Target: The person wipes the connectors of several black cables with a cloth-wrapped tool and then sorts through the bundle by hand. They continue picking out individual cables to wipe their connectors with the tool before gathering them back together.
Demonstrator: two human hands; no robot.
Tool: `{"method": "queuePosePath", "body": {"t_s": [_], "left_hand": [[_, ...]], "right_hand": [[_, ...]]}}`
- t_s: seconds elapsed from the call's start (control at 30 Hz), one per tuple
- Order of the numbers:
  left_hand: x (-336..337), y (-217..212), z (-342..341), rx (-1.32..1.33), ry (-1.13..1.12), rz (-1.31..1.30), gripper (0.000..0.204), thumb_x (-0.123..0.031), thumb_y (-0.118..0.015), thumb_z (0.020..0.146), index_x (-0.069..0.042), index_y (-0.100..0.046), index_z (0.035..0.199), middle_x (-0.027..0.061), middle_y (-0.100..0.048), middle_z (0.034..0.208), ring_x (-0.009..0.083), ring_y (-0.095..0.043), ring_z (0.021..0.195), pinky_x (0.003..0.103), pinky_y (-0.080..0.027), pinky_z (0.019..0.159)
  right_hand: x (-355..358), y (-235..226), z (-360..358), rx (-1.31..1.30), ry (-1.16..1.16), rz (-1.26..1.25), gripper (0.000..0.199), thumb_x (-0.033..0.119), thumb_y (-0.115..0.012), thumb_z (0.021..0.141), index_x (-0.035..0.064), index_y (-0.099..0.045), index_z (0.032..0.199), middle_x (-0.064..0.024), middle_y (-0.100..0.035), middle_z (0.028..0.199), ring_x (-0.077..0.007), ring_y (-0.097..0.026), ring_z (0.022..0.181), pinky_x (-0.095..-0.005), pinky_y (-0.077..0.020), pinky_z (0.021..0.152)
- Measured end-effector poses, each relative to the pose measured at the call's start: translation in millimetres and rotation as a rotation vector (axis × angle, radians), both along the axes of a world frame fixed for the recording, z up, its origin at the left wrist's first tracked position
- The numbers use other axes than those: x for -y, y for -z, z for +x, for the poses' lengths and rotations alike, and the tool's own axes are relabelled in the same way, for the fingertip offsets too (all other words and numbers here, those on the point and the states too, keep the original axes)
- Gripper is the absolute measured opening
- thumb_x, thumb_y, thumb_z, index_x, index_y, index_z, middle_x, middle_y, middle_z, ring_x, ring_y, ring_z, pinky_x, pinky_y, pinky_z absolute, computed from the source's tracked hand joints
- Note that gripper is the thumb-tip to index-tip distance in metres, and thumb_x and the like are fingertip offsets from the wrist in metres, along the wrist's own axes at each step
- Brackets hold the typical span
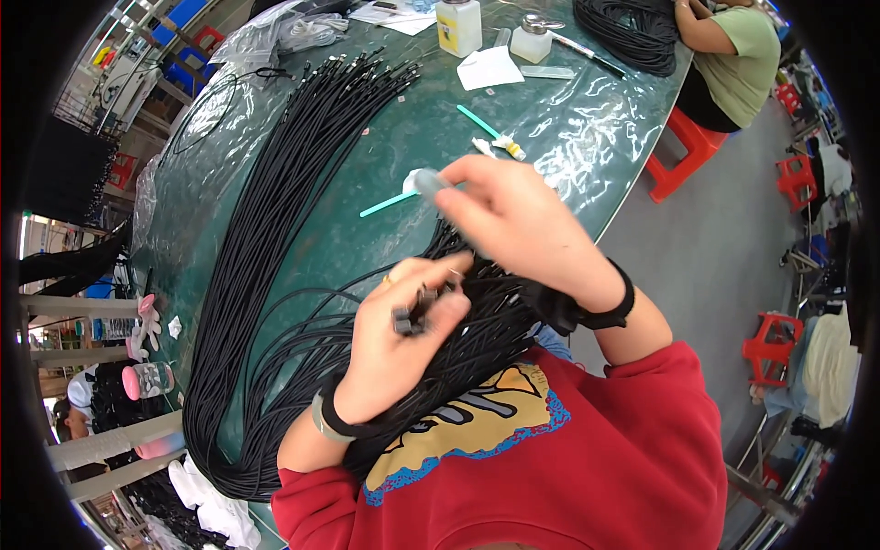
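My left hand (392,316) is closed around the end of a black cable, with small dark connector pieces (403,321) showing between thumb and fingers. My right hand (518,215) is raised just beyond it, thumb and forefinger pinched together. A blurred greyish piece (429,183) shows at those fingertips; I cannot make out what it is. Beside it, a teal stick (387,203) with a white wad at its end lies on the table. Loose black cables (495,321) run under both hands and across my lap. A long bundle of black cables (261,220) curves along the left.
The green table (403,137) has a plastic cover. Farther off are a square bottle (458,27), a small jar (531,41), white paper (490,69), a pen (587,55) and another teal stick (477,120). A coiled cable bundle (632,32) lies near a seated person (747,55).
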State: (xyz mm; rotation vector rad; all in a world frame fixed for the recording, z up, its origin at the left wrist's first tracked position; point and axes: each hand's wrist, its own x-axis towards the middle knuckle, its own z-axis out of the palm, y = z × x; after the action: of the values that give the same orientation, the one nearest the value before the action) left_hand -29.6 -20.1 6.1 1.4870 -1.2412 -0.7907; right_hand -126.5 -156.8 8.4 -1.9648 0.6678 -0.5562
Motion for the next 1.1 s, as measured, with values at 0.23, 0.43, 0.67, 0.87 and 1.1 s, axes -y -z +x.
{"method": "queuePosePath", "body": {"t_s": [0.23, 0.43, 0.67, 0.87, 1.1], "left_hand": [[4.8, 16.8, 15.6, -0.700, 0.019, 0.047, 0.032, -0.028, -0.046, 0.088, -0.003, -0.046, 0.108, 0.0026, -0.045, 0.075, 0.0054, -0.035, 0.052, 0.018, -0.027, 0.044], [2.7, 14.7, 22.9, -0.717, 0.197, 0.042, 0.031, -0.029, -0.048, 0.087, -0.002, -0.045, 0.100, 0.0035, -0.044, 0.070, 0.0074, -0.036, 0.052, 0.020, -0.029, 0.044], [4.5, 15.5, 17.2, -0.852, 0.137, 0.005, 0.032, -0.026, -0.053, 0.084, 0.003, -0.051, 0.098, 0.0059, -0.049, 0.070, 0.0084, -0.041, 0.054, 0.020, -0.031, 0.045], [6.8, 4.8, 5.8, -0.704, 0.033, 0.093, 0.029, -0.017, -0.054, 0.082, 0.006, -0.053, 0.100, 0.0071, -0.054, 0.070, 0.0083, -0.043, 0.053, 0.019, -0.032, 0.045], [-2.7, -1.6, 11.2, -0.556, -0.009, 0.242, 0.021, -0.008, -0.056, 0.080, 0.006, -0.056, 0.095, 0.0028, -0.054, 0.059, 0.0049, -0.042, 0.046, 0.017, -0.029, 0.042]], "right_hand": [[-2.7, -1.0, -31.2, 0.196, -0.010, 0.170, 0.018, 0.009, -0.050, 0.085, -0.0029, -0.052, 0.098, 0.0042, -0.049, 0.066, -0.0010, -0.041, 0.057, -0.0176, -0.0312, 0.049], [-10.3, 6.7, -34.1, 0.361, -0.157, 0.321, 0.020, 0.009, -0.050, 0.085, -0.0030, -0.050, 0.101, 0.0005, -0.054, 0.079, -0.0020, -0.044, 0.066, -0.0167, -0.0347, 0.057], [-10.3, 9.5, -39.5, 0.409, -0.157, 0.341, 0.018, 0.010, -0.052, 0.085, -0.0016, -0.052, 0.098, 0.0031, -0.052, 0.071, -0.0003, -0.044, 0.061, -0.0158, -0.0356, 0.053], [-10.8, 7.4, -43.4, 0.369, -0.182, 0.379, 0.022, 0.009, -0.049, 0.086, -0.0042, -0.049, 0.103, -0.0033, -0.056, 0.086, -0.0046, -0.050, 0.075, -0.0186, -0.0400, 0.065], [-17.8, 9.7, -44.9, 0.260, -0.157, 0.328, 0.021, 0.009, -0.049, 0.086, -0.0039, -0.050, 0.103, -0.0003, -0.056, 0.075, -0.0026, -0.048, 0.064, -0.0166, -0.0377, 0.058]]}}
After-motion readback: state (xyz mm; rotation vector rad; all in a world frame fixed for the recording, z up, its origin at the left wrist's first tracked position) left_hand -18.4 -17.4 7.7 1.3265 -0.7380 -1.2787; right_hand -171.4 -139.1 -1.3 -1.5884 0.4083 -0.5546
